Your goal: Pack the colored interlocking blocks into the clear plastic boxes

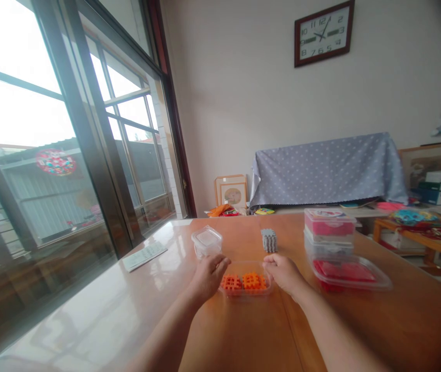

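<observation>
A shallow clear plastic container (245, 294) sits on the wooden table in front of me. Inside lie orange lattice-like plastic pieces in two groups, one on the left (231, 282) and one on the right (254, 281). My left hand (208, 276) is closed at the container's left side, its fingertips by the rim. At the opposite side, my right hand (283, 273) pinches the rim near the back corner. Just beyond the container stands a stack of grey interlocking pieces (269, 241). Behind my left hand is a small clear lidded box (207, 239).
On the right, clear boxes with pink contents (329, 227) are stacked behind a wide clear container of red pieces (346, 271). A pale printed sheet or booklet (145, 257) lies at the left table edge, beside the glass window. A spotted grey cloth (327, 173) hangs beyond.
</observation>
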`<state>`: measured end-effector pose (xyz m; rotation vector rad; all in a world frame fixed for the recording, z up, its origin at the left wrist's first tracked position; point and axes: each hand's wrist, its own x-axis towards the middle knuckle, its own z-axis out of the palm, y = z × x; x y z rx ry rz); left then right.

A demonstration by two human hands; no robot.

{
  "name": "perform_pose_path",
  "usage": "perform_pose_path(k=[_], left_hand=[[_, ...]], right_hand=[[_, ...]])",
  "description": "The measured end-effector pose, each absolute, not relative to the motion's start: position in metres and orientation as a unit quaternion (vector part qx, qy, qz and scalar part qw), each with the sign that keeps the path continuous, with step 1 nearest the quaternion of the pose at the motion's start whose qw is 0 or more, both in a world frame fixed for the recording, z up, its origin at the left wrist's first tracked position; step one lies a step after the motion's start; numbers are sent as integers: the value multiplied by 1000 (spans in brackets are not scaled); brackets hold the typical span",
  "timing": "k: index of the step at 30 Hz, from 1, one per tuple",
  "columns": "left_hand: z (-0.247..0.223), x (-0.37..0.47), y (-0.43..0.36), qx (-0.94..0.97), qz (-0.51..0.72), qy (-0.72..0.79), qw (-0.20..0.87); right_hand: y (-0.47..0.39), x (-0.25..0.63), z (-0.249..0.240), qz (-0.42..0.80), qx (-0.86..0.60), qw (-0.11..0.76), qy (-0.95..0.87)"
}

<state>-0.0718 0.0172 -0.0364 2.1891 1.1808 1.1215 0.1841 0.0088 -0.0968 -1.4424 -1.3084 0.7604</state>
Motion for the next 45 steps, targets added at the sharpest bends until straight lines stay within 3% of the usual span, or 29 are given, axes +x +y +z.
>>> perform_pose_path(k=[9,14,19,24,45], left_hand=[[-69,-144,34,567,613,515,194],[-92,-153,40,519,640,522,221],[-100,-156,47,514,631,518,263],[-106,-156,53,526,629,505,269],[-117,-153,64,539,602,501,309]], right_hand=[[15,192,-104,178,-625,473,-595],[3,182,-92,51,-616,358,-700],[-13,165,-81,72,-622,227,-746],[-17,161,-79,72,-628,166,-757],[-11,169,-84,61,-636,195,-744]])
